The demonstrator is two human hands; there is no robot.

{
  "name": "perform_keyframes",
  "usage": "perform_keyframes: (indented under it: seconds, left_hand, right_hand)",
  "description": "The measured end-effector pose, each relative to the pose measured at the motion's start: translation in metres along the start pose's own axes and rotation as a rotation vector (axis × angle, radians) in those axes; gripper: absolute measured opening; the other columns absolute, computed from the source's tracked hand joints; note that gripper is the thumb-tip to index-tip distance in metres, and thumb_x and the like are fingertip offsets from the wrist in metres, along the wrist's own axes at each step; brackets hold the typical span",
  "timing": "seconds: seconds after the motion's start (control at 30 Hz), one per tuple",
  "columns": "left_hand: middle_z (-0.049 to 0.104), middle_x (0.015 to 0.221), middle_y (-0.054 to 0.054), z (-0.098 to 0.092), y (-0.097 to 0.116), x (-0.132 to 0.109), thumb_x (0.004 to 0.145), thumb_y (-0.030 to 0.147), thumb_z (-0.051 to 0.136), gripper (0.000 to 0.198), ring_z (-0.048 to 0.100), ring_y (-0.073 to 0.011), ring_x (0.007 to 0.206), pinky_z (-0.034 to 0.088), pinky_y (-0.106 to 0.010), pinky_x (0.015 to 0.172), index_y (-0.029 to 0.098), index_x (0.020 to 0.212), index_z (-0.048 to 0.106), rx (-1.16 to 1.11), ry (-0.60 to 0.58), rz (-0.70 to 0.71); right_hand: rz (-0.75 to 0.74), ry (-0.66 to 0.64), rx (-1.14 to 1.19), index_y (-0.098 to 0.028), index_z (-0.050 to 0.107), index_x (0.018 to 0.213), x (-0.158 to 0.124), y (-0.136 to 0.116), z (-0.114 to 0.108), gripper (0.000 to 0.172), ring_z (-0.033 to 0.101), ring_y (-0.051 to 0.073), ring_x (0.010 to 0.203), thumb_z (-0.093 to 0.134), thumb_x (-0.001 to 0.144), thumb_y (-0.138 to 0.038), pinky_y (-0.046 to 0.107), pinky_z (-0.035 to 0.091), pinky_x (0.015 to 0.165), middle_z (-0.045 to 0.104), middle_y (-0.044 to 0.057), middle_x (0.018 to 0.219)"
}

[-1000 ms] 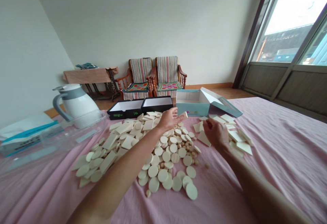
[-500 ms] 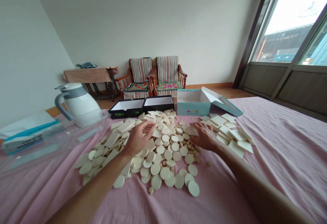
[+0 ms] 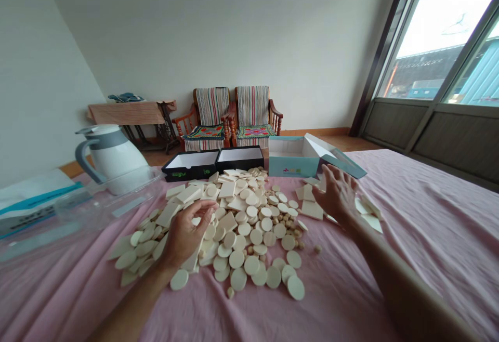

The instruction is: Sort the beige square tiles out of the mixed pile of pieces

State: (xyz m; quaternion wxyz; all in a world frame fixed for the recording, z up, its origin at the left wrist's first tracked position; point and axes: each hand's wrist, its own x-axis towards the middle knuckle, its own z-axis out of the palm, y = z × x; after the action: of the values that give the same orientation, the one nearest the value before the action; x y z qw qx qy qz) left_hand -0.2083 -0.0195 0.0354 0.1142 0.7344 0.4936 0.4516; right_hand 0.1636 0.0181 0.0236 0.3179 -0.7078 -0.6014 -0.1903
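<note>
Pale wooden discs [image 3: 256,236], square wooden tiles [image 3: 227,189] and small wooden cubes [image 3: 286,220] lie mixed in a heap on the pink cloth. My left hand [image 3: 185,233] is at the heap's left side, fingers curved and thumb apart, with discs showing just beyond the fingertips; nothing is visibly held. My right hand [image 3: 338,196] is over a separate group of square tiles [image 3: 312,210] on the right, its fingers spread and apparently empty. The hand hides part of that group.
Behind the heap stand two black open boxes [image 3: 191,175] and a light blue box [image 3: 290,167] with its lid [image 3: 349,164] leaning beside it. At left are a white and grey jug [image 3: 119,160], a clear plastic tray [image 3: 97,207] and a blue and white packet [image 3: 35,204].
My right hand has moved right from the heap's edge to the tile group, where a tile now lies left of it. My left hand has drawn back leftward and toward me.
</note>
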Motion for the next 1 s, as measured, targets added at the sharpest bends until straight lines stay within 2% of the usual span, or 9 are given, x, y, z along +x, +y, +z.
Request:
perform_keyframes:
  seconds: [0.07, 0.2, 0.4, 0.6, 0.7, 0.77, 0.87, 0.93, 1.0]
  left_hand:
    - [0.073, 0.094, -0.005, 0.001, -0.004, 0.0, 0.087, 0.038, 0.053, 0.025, 0.069, -0.0169, 0.083, 0.055, -0.026, 0.073, 0.019, 0.098, 0.066, 0.021, -0.001, 0.008]
    - [0.073, 0.092, -0.003, 0.004, -0.006, -0.003, 0.087, 0.037, 0.054, 0.024, 0.069, -0.0162, 0.081, 0.055, -0.025, 0.073, 0.02, 0.097, 0.067, 0.1, -0.025, 0.043]
    - [0.073, 0.093, -0.003, 0.003, -0.006, -0.005, 0.087, 0.036, 0.053, 0.023, 0.069, -0.0162, 0.08, 0.055, -0.024, 0.072, 0.021, 0.096, 0.068, 0.14, -0.016, 0.086]
    - [0.073, 0.094, -0.001, 0.003, -0.01, -0.006, 0.088, 0.034, 0.053, 0.021, 0.069, -0.0153, 0.083, 0.055, -0.023, 0.074, 0.022, 0.097, 0.068, 0.174, -0.009, 0.126]
    - [0.073, 0.092, 0.0, 0.003, -0.009, -0.006, 0.088, 0.034, 0.054, 0.02, 0.069, -0.0146, 0.082, 0.055, -0.021, 0.073, 0.023, 0.096, 0.068, 0.172, -0.01, 0.133]
    - [0.074, 0.09, 0.0, 0.003, -0.008, -0.006, 0.087, 0.034, 0.054, 0.02, 0.07, -0.0145, 0.08, 0.055, -0.021, 0.072, 0.023, 0.094, 0.068, 0.172, -0.006, 0.138]
    - [0.074, 0.088, 0.0, 0.002, -0.006, -0.005, 0.087, 0.034, 0.054, 0.02, 0.07, -0.015, 0.08, 0.055, -0.021, 0.073, 0.022, 0.093, 0.069, 0.179, 0.004, 0.15]
    - [0.074, 0.088, 0.0, 0.002, -0.006, -0.005, 0.087, 0.034, 0.054, 0.02, 0.07, -0.015, 0.079, 0.055, -0.021, 0.072, 0.022, 0.093, 0.069, 0.176, -0.001, 0.145]
    - [0.074, 0.088, 0.0, 0.001, -0.007, -0.006, 0.088, 0.035, 0.053, 0.021, 0.07, -0.0149, 0.079, 0.055, -0.021, 0.071, 0.023, 0.093, 0.069, 0.169, -0.01, 0.131]
  right_hand:
    - [-0.021, -0.018, 0.082, -0.016, 0.054, 0.123, -0.002, -0.002, -0.003, 0.046, 0.05, 0.031, 0.114, 0.049, 0.082, -0.036, 0.043, 0.038, 0.092, 0.055, 0.015, 0.129]
    - [-0.152, -0.338, 0.268, -0.018, 0.063, 0.106, -0.017, -0.028, 0.001, 0.034, 0.063, 0.02, 0.084, 0.038, 0.092, -0.036, 0.03, 0.045, 0.073, 0.067, 0.009, 0.098]
    - [-0.296, -0.537, 0.182, -0.015, 0.059, 0.113, -0.044, -0.06, 0.012, 0.042, 0.061, 0.025, 0.097, 0.031, 0.095, -0.04, 0.038, 0.044, 0.087, 0.065, 0.015, 0.105]
    - [-0.193, -0.53, 0.355, -0.009, 0.042, 0.137, -0.066, -0.066, 0.031, 0.058, 0.04, 0.028, 0.132, 0.029, 0.095, -0.047, 0.045, 0.031, 0.109, 0.045, 0.02, 0.14]
    - [-0.088, -0.584, 0.512, -0.01, 0.037, 0.142, -0.07, -0.076, 0.025, 0.064, 0.03, 0.027, 0.138, 0.028, 0.094, -0.052, 0.044, 0.028, 0.112, 0.037, 0.018, 0.147]
    - [-0.058, -0.636, 0.624, -0.012, 0.037, 0.143, -0.068, -0.084, 0.013, 0.066, 0.03, 0.025, 0.139, 0.029, 0.093, -0.056, 0.042, 0.028, 0.113, 0.038, 0.016, 0.147]
    - [-0.153, -0.652, 0.755, -0.019, 0.042, 0.14, -0.059, -0.086, -0.005, 0.059, 0.039, 0.022, 0.134, 0.029, 0.094, -0.054, 0.039, 0.035, 0.109, 0.046, 0.011, 0.143]
    - [-0.218, -0.553, 0.711, -0.021, 0.05, 0.133, -0.049, -0.078, -0.007, 0.051, 0.046, 0.021, 0.128, 0.026, 0.096, -0.047, 0.04, 0.037, 0.106, 0.052, 0.01, 0.137]
    - [-0.24, -0.414, 0.503, -0.018, 0.057, 0.124, -0.04, -0.064, 0.0, 0.045, 0.045, 0.025, 0.127, 0.03, 0.096, -0.039, 0.047, 0.03, 0.109, 0.053, 0.013, 0.135]
